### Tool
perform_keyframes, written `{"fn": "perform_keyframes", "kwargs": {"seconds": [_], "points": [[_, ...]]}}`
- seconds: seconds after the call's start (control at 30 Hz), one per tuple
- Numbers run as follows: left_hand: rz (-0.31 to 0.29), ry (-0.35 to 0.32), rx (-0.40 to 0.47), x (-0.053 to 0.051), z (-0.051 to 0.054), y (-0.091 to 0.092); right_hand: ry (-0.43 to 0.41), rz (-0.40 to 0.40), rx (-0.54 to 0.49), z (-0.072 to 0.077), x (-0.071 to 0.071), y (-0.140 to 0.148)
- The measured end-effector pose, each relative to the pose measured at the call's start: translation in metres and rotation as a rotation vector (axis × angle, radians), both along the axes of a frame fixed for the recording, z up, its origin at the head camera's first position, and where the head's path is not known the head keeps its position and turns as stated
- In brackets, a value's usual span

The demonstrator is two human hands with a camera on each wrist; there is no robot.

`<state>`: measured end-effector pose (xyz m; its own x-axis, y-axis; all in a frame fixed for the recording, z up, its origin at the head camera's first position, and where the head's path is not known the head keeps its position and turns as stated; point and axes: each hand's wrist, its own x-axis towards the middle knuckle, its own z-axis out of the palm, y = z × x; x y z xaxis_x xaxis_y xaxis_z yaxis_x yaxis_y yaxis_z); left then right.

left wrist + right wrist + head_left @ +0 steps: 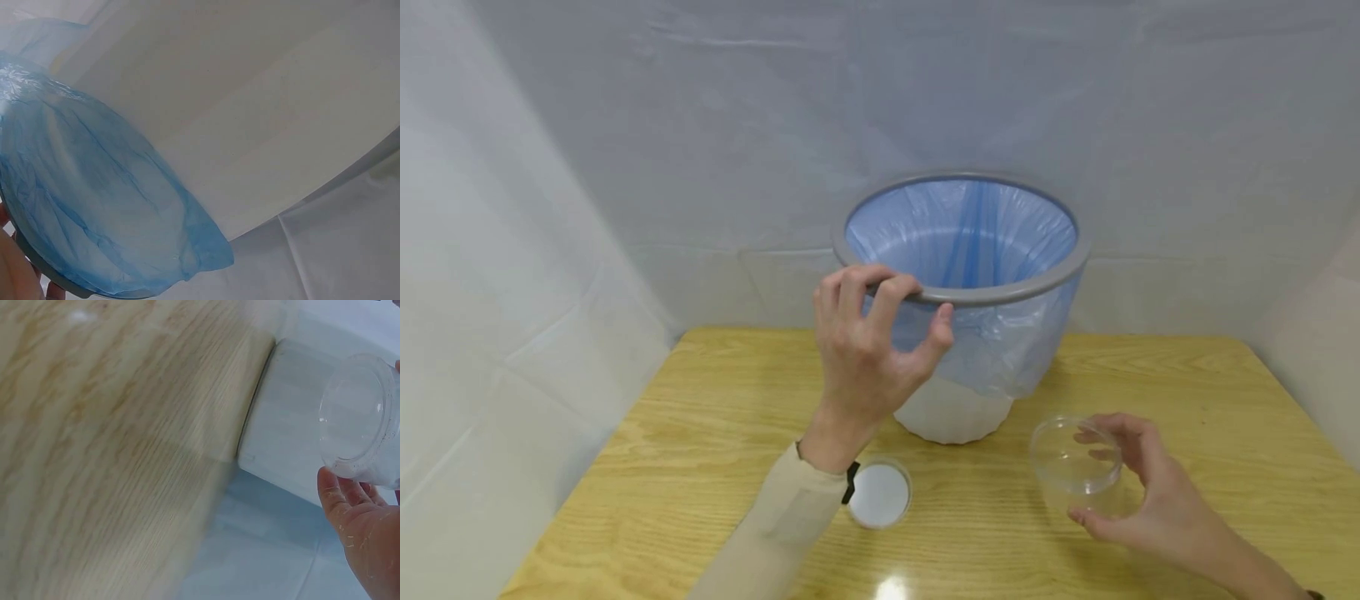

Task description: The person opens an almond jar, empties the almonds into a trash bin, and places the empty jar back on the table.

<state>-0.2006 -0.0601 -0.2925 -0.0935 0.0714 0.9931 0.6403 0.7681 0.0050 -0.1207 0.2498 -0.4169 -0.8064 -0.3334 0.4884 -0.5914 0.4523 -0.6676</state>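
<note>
My left hand (865, 342) grips the grey rim (992, 295) of a white trash bin (955, 412), its fingers hooked over the edge and the thumb on the near side. A translucent blue bag (977, 233) lines the bin and folds down outside. In the left wrist view the bag (106, 187) fills the left side, with fingertips (55, 291) at the rim. A clear round plastic container (1075, 458) is held by my right hand (1157, 500), thumb on one side and fingers on the other. The right wrist view shows that container (356, 412) above the tabletop.
Near my left wrist, a round white disc with a clear rim (880, 496) lies on the wooden table (737, 400). Pale sheeting (737, 125) hangs behind the table and at both sides. The bin stands toward the table's back edge.
</note>
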Motion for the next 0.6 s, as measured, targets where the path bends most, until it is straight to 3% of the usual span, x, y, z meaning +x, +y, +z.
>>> {"fn": "perform_keyframes", "kwargs": {"seconds": [0.6], "points": [[-0.005, -0.007, 0.000, -0.0010, 0.0010, 0.0011, 0.014, -0.001, 0.023, -0.0039, 0.0000, -0.0022]]}}
